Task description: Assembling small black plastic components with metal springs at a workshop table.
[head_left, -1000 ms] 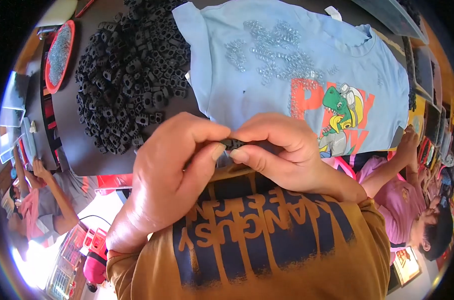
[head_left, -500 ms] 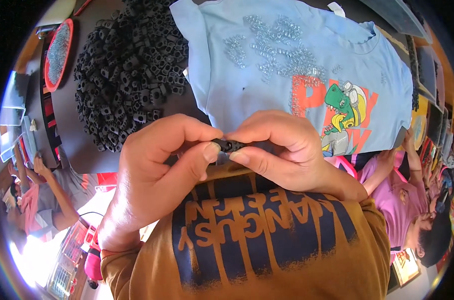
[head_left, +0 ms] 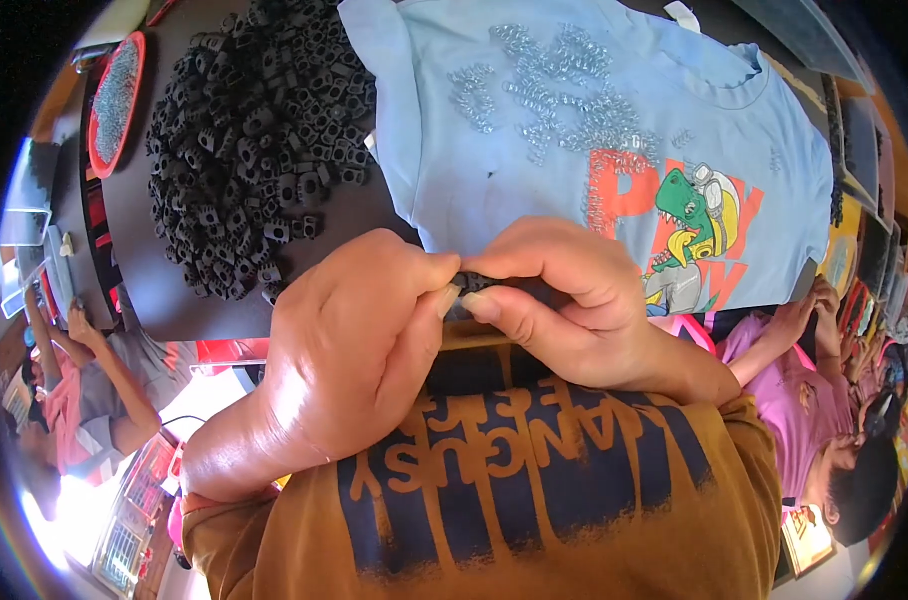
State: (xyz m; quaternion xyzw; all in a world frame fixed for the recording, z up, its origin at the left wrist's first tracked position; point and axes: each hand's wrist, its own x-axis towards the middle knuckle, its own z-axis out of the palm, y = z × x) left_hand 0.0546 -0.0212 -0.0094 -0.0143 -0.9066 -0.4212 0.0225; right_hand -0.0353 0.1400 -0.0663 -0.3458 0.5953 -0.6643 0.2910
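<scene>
Black piece point(head_left: 477, 282), one small, partly hidden block, is pinched by the fingertips of left hand point(head_left: 359, 335) and right hand point(head_left: 579, 300) before one blue cloth T-shirt point(head_left: 459, 190) bearing dozens of shiny coiled springs point(head_left: 564, 102) and near one heap of matte, holed black blocks point(head_left: 254, 155).

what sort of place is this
Probably a small hand-assembly workshop: a large heap of small black plastic-looking parts lies on a dark flat table beside shiny coiled metal springs spread on a pale blue fabric T-shirt, and a person in a pink top is nearby.
</scene>
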